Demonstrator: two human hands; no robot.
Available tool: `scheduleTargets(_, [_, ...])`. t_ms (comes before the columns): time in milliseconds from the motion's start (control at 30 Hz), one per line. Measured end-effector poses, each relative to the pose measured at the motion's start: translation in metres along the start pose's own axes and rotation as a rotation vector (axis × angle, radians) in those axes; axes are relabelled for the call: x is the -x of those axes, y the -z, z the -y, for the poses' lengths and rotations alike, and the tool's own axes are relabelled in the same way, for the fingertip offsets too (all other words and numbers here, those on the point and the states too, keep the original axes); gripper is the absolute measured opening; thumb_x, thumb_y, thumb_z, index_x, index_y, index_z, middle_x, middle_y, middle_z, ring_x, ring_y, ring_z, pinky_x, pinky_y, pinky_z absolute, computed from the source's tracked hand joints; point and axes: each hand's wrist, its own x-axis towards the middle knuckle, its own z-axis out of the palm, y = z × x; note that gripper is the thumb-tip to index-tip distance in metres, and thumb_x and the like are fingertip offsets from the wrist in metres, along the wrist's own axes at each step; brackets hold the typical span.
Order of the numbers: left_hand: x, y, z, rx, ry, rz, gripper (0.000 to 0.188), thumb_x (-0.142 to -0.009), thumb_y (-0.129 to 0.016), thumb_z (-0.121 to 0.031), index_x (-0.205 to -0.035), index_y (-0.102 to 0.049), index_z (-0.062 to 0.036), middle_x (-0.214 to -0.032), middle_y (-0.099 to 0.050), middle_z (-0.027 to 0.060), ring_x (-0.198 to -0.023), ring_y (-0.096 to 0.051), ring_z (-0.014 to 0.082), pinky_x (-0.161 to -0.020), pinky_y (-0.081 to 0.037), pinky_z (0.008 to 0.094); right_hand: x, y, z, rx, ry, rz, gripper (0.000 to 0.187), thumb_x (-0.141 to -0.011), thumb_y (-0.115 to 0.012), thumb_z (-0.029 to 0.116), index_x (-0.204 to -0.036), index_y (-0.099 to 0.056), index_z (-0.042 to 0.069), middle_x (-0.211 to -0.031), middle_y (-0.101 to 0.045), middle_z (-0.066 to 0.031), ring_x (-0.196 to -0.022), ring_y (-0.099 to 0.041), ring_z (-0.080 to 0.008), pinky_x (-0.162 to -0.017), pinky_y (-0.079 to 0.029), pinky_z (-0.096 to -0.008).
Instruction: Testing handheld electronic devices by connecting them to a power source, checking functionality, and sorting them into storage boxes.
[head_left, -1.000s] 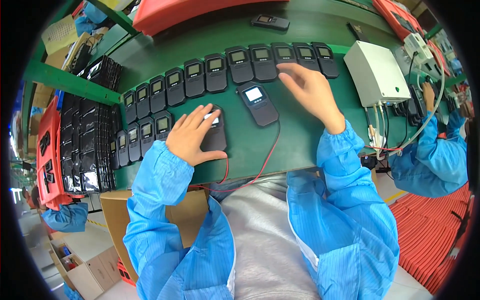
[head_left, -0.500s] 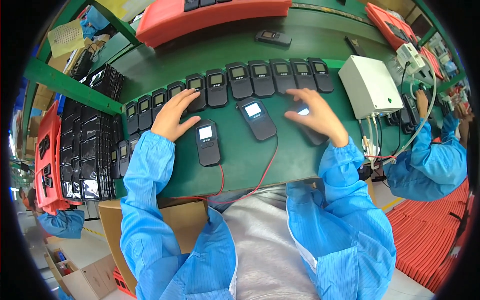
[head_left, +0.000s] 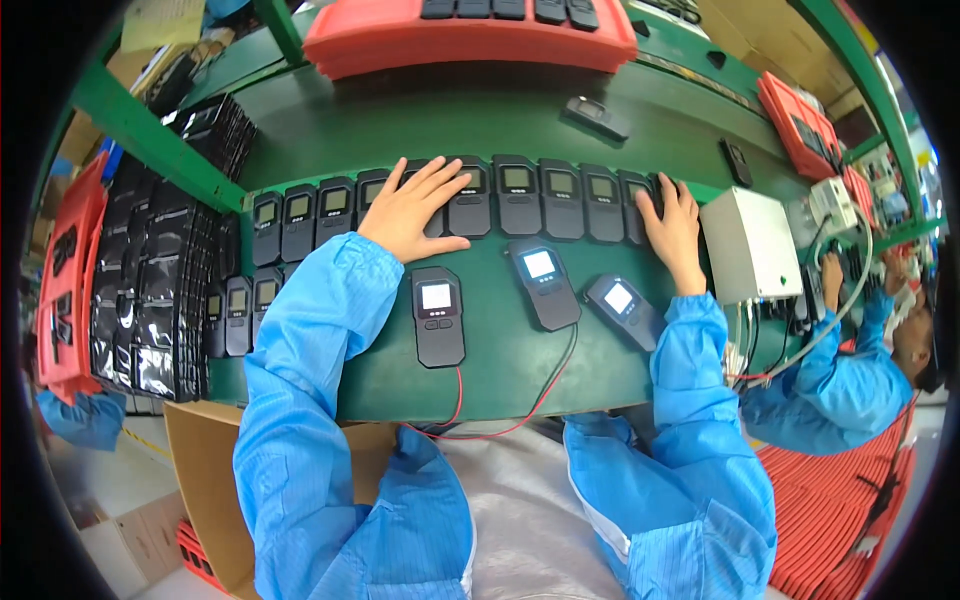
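A row of black handheld devices (head_left: 520, 192) with small screens lies across the green mat (head_left: 500, 375). My left hand (head_left: 412, 212) rests flat on the row's middle, fingers spread. My right hand (head_left: 675, 228) lies on the last device at the row's right end, its fingers curved over it. Three more devices lie nearer me with lit screens: a left one (head_left: 438, 316), a middle one (head_left: 543, 283) and a right one (head_left: 622, 309). Red and black wires (head_left: 520, 410) run from them to the front edge.
A white box (head_left: 748, 246) with cables stands right of my right hand. Red trays (head_left: 470, 40) sit at the back, stacked black trays (head_left: 150, 290) at the left, a shorter device row (head_left: 238, 312) beside them. A co-worker in blue (head_left: 840, 375) works at the right. A cardboard box (head_left: 200, 470) stands below the table.
My left hand left the left lit device and moved up onto the row. My right hand set down the right lit device and went to the row's right end.
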Motion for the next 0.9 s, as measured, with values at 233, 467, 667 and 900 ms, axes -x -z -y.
scheduleTargets(233, [0.000,0.007,0.008,-0.023,-0.031,0.001,0.092,-0.075,-0.073,-0.056,-0.150,-0.036,-0.0187,-0.156,-0.034,0.0056,-0.147,-0.025,0.0270,-0.119,-0.011,0.0574,0.011,0.002,0.023,0.053,0.064,0.015,0.054,-0.090,-0.064,0.043,-0.131,-0.058,0.008,-0.143,-0.045,-0.0221,-0.130,-0.039,-0.0454,-0.107,-0.036,-0.0494])
scheduleTargets(467, [0.003,0.002,0.013,0.008,0.005,-0.011,0.090,-0.076,-0.071,-0.060,-0.149,-0.037,-0.0200,-0.155,-0.034,0.0073,-0.146,-0.026,0.0284,-0.118,-0.012,0.0584,0.000,0.001,0.019,-0.111,0.159,-0.012,0.051,-0.086,-0.071,0.038,-0.126,-0.061,0.007,-0.132,-0.057,-0.0203,-0.123,-0.049,-0.0406,-0.102,-0.041,-0.0461])
scheduleTargets(667, [-0.002,-0.003,0.011,0.037,0.048,-0.025,0.082,-0.082,-0.065,-0.061,-0.147,-0.039,-0.0190,-0.154,-0.035,0.0091,-0.146,-0.025,0.0292,-0.119,-0.010,0.0583,-0.005,0.010,-0.007,-0.423,-0.008,0.004,0.047,-0.086,-0.075,0.028,-0.123,-0.063,0.002,-0.116,-0.067,-0.0147,-0.102,-0.063,-0.0212,-0.089,-0.048,-0.0315])
scheduleTargets(900, [0.007,-0.013,0.013,-0.051,0.114,-0.076,0.071,-0.092,-0.051,-0.061,-0.148,-0.037,-0.0196,-0.155,-0.033,0.0087,-0.147,-0.022,0.0280,-0.119,-0.008,0.0594,-0.003,0.009,-0.003,-0.587,-0.231,0.008,0.043,-0.092,-0.069,0.024,-0.128,-0.061,0.002,-0.118,-0.065,-0.0095,-0.109,-0.058,-0.0138,-0.089,-0.047,-0.0271])
